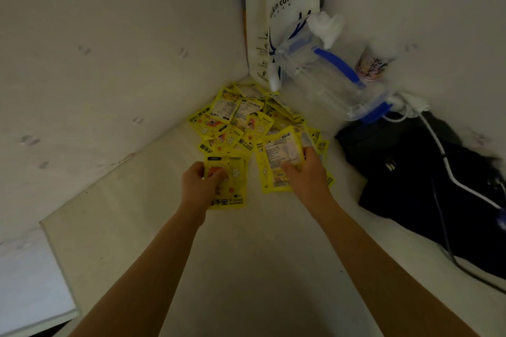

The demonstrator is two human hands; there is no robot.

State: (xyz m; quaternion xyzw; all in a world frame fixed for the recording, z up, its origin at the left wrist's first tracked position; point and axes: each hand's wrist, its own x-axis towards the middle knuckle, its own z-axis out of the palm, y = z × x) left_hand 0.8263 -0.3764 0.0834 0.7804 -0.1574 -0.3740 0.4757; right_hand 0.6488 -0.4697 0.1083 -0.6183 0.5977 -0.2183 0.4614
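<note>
Presently, a flat yellow plastic packet with a flower print is being gripped at its left edge by the left hand, whose thumb is being laid across the printed face, the other fingers being hidden under it. Whether this packet is being held just above the pale tabletop or rested on it cannot be told. A second yellow packet with a white label panel is being pinched at its lower right part by the right hand, thumb on the label side and forefinger at the right edge. Both packets are being held at the near edge of a loose heap of similar yellow sachets, which is being crowded into the corner where two white walls meet. Behind the heap, a tall white paper bag lettered "coffee" is being propped against the wall. Beside it, a clear plastic jug with blue handle and lid is being shown blurred, with a patterned cup just behind. To the right, a black fabric bundle is being crossed by a white cable.
</note>
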